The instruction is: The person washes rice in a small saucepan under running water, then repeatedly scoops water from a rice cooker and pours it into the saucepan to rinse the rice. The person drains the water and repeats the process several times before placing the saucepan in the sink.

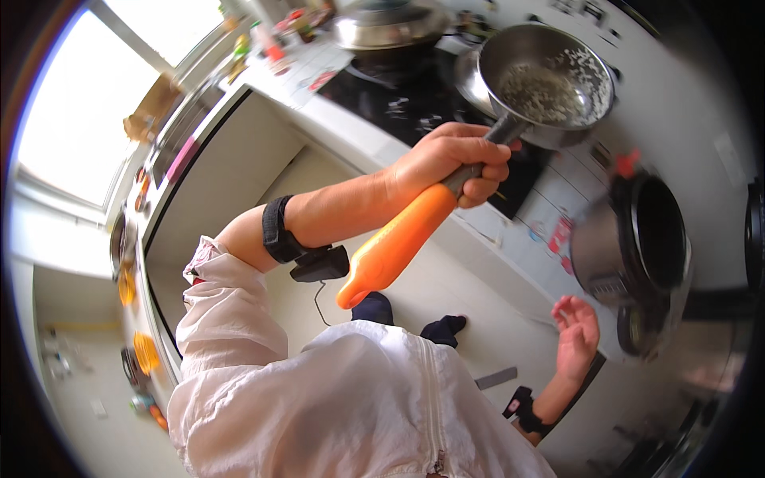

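My left hand (460, 161) grips the handle of a stainless steel saucepan (547, 83), around the grey part ahead of the orange handle grip (397, 242). The pan is raised over the far edge of the black cooktop (388, 98). White rice-like grains (538, 92) lie across its bottom and stick to the wall on the right. Lower right, my right hand (577, 340) holds nothing, its fingers slightly curled and apart. It is nearest to an electric cooker (627, 239), whose dark round opening faces right; what is inside cannot be seen.
A lidded metal pan (391, 36) sits at the back of the cooktop. Behind the saucepan, a shiny metal lid or bowl (472, 80) shows partly. Bottles (269, 45) stand by the window. Orange utensils (145, 352) lie along the left counter. A grey strip (496, 378) is on the floor.
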`<state>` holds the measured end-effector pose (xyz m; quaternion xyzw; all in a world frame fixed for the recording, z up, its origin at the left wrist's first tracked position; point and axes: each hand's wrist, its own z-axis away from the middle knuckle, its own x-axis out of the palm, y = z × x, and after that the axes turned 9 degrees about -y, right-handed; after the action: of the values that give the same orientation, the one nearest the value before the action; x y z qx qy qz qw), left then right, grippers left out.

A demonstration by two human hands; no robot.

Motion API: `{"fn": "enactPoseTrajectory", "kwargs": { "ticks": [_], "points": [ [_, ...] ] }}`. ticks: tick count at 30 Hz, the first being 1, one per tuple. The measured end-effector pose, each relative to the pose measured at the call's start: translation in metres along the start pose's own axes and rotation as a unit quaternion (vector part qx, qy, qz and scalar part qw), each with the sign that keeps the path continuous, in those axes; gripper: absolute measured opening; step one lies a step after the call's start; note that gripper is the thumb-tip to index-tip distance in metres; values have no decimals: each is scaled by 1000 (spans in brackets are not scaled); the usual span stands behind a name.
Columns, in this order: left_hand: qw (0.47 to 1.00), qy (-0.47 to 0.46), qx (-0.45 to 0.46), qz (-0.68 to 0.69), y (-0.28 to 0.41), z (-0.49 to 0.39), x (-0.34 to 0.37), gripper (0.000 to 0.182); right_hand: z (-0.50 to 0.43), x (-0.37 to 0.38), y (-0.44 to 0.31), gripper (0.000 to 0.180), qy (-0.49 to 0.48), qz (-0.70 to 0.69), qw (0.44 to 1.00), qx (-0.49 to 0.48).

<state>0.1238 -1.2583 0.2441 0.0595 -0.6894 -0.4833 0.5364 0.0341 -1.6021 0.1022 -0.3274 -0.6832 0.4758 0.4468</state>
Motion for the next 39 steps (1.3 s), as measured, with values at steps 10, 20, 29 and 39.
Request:
{"fn": "enactPoseTrajectory", "kwargs": {
  "ticks": [10,20,29,39],
  "points": [
    [955,249,154,50,93,304,-197,38,-157,309,147,28,-167,-51,955,241],
    [831,457,304,90,113,543,-313,19,-283,524,240,22,-284,-15,907,310],
    [780,536,298,128,139,622,-395,21,-407,651,340,21,-388,11,851,355],
    [780,522,303,166,291,639,-534,16,-640,838,425,20,-447,43,829,333]
  ]
}}
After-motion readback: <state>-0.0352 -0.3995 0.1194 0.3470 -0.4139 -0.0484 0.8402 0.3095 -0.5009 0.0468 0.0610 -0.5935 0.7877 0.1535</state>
